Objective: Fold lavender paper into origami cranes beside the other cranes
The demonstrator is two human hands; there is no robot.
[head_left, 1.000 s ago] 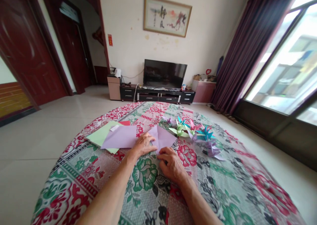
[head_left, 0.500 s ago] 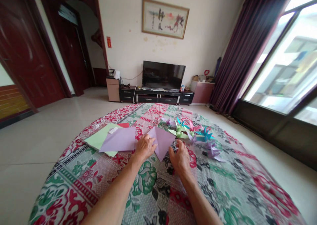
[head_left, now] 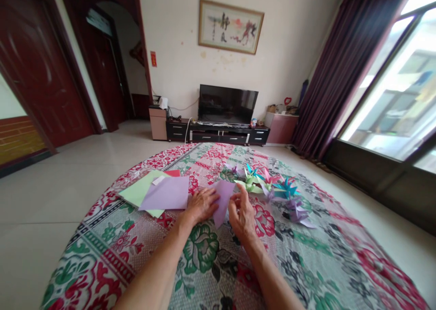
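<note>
From my remote seat I see two bare hands over a round table [head_left: 340, 255] with a floral cloth, working on one folded purple origami sheet [head_left: 225, 197] that lies about midway between the left and right edges. The left hand [head_left: 203, 205] rests palm down on that sheet's left part, its fingers stretched out flat, clamped on nothing. The right hand [head_left: 243, 212] is just beside the sheet's right edge, fingers loosely bent and a little apart; I cannot tell whether a fingertip touches the paper. Toward the table's left edge I count one flat purple sheet [head_left: 168, 194] overlapping light green paper [head_left: 136, 189], one small white slip [head_left: 158, 180] and one red sheet [head_left: 174, 173] peeking out behind; I cannot tell how many green layers there are. Toward the right edge I count at least seven folded paper cranes [head_left: 288, 188]: three purple, two blue, one green, one pink, some overlapping.
</note>
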